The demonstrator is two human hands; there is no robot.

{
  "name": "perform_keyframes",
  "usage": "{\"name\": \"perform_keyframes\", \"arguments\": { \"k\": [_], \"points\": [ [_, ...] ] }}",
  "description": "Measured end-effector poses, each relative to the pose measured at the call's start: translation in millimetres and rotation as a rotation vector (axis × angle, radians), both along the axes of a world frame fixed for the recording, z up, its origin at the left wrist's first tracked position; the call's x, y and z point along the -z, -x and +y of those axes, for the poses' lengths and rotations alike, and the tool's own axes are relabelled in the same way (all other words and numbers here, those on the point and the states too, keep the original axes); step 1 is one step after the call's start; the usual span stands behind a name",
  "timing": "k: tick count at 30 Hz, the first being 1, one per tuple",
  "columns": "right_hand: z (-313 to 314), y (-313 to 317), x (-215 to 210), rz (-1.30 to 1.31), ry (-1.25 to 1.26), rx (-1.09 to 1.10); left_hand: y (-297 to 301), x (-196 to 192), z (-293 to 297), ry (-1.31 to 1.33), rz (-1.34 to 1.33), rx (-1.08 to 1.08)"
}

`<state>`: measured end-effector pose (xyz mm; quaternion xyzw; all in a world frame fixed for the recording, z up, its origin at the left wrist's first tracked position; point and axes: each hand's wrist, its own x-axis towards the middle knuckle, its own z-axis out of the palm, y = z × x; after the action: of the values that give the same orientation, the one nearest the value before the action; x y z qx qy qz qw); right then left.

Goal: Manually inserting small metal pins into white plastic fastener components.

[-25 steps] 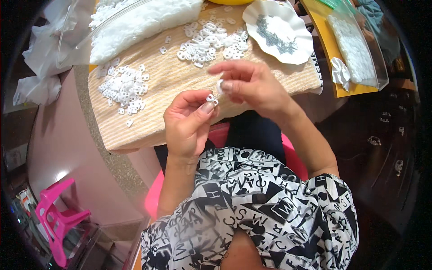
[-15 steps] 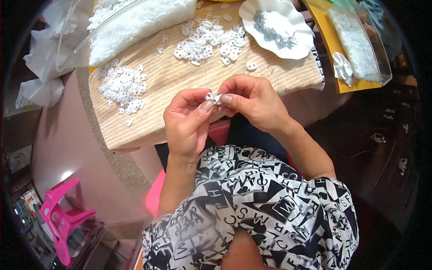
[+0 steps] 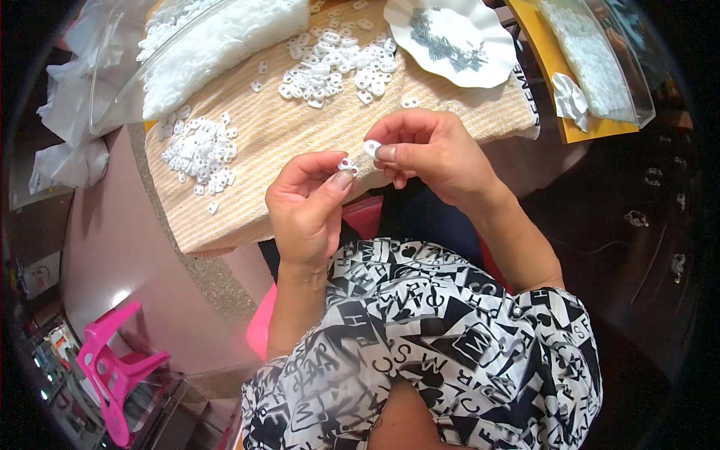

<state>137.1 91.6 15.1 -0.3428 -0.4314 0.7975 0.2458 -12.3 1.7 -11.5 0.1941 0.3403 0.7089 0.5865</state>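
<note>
We see a mat lying on the table in front of us. On the mat, one heap of small plastic pieces lies to the left, and a second heap lies farther back, toward the middle. Behind the left heap sits a bag of pieces. A dish with small metal parts in it rests at the mat's far right corner. Right of the dish lies a tray. A stool stands on the floor, low to our left.
</note>
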Motion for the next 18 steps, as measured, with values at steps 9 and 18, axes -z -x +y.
{"name": "perform_keyframes", "arguments": {
  "k": [9, 18],
  "points": [
    [-3.7, 1.5, -4.0, 0.039, 0.021, 0.041, -3.1, -3.9, -1.4, 0.061, 0.096, -0.004],
    [-6.6, 3.3, -4.7, -0.001, -0.077, 0.035, -4.0, -5.8, -1.8, 0.069, 0.15, -0.027]
  ]
}}
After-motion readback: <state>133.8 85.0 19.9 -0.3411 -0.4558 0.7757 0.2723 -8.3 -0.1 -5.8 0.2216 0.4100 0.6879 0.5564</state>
